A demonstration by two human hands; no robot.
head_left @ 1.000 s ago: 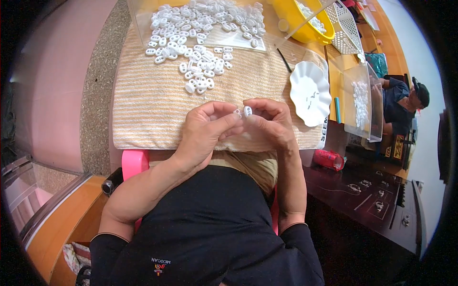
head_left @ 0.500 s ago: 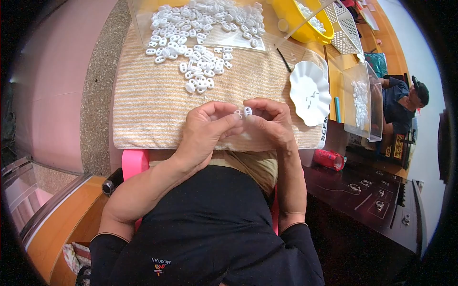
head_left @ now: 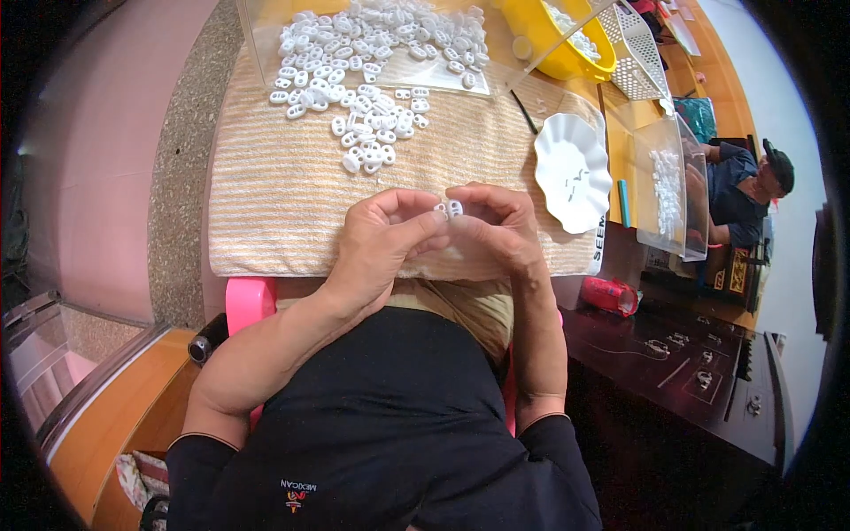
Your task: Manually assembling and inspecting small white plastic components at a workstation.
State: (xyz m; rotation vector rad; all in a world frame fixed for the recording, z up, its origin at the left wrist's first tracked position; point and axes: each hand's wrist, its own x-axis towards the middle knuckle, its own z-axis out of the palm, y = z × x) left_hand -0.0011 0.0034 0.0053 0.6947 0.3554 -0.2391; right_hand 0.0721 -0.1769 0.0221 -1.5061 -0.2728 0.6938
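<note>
White plastic piece [head_left: 450, 209], small with round holes, sits pinched between the fingertips of both hands, raised just above the near part of a striped beige towel [head_left: 266, 195]. Left hand [head_left: 385, 243] closes on it from the left with thumb and forefinger; right hand [head_left: 496, 230] closes on it from the right, fingers curled over the top. The two hands touch around the piece, so only its upper face shows. Farther away on the towel lies a loose heap of matching white pieces [head_left: 372, 133], and beyond that a clear shallow tray [head_left: 266, 35] holds many more. To the right of the hands rests a white scalloped plate [head_left: 571, 173], near the towel's edge. Far right stands a yellow bowl [head_left: 549, 53], a white perforated basket [head_left: 642, 57] and a clear box [head_left: 668, 190] with more white pieces. Another person in a dark cap [head_left: 753, 190] sits beyond the box at the right rim
</note>
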